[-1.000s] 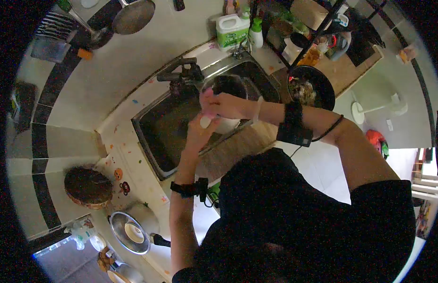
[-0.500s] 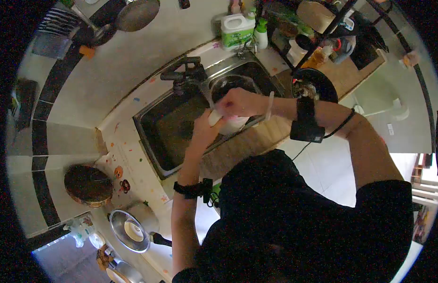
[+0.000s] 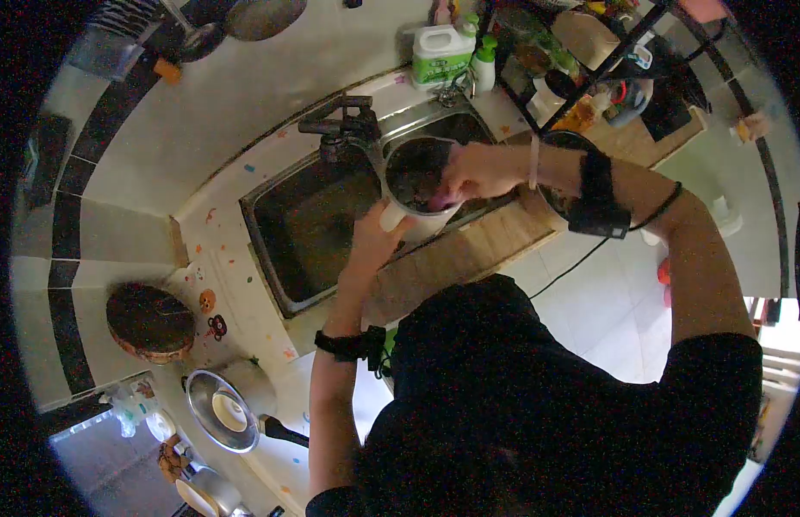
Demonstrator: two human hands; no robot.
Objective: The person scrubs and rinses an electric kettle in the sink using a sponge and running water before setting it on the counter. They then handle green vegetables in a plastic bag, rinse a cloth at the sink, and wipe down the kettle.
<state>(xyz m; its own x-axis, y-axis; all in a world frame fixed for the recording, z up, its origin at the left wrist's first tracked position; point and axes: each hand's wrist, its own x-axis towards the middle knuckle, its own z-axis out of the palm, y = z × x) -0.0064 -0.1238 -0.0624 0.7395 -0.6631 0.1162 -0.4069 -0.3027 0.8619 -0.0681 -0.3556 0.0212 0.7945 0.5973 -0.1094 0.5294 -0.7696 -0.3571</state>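
Observation:
A pot [image 3: 427,227] with a pale outer wall and a dark inside is held tilted over the double sink [image 3: 284,258], its mouth facing up and away from me. My left hand [image 3: 376,239] is closed around the pot's light-coloured handle [image 3: 391,215]. Reaching over the rim from the right, my right hand [image 3: 479,175] has its fingers curled at the pot's inner wall. Something pinkish shows at those fingertips, too blurred to name. Just behind the pot stands the dark faucet [image 3: 338,129]; whether water runs from it I cannot tell.
A green-labelled jug [image 3: 441,65] and a pump bottle [image 3: 483,69] stand behind the sink. At right is a black rack [image 3: 581,82] with kitchen items. A round wooden board [image 3: 150,320] and a lidded pan [image 3: 223,412] sit on the left counter.
My right hand has moved right, from near the handle to the pot's right inner side. The pot's dark inside now shows more. My left hand stays on the handle.

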